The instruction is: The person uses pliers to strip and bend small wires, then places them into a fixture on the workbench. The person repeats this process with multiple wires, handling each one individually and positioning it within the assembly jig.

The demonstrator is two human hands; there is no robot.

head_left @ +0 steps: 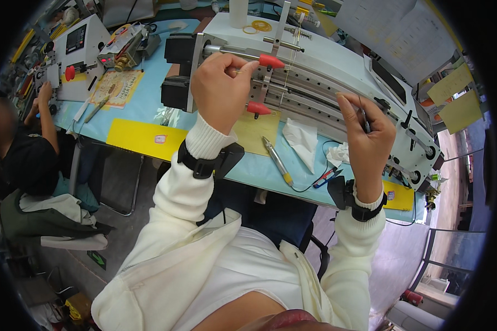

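A thin wire [292, 41] ran across the white winding machine [337, 71] on the worktop [143, 99]. The left hand [222, 88] pinched its end by the red-capped levers [270, 60]; the right hand [367, 132] gripped a dark slim tool [363, 117]. Threading looked unfinished.

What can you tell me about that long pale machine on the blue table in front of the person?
The machine is a long white box lying slantwise on the blue table, with metal rails along its face, black blocks at its left end and two red-tipped levers. The left hand pinches something thin by the upper lever; the right hand holds a thin dark tool near its rails.
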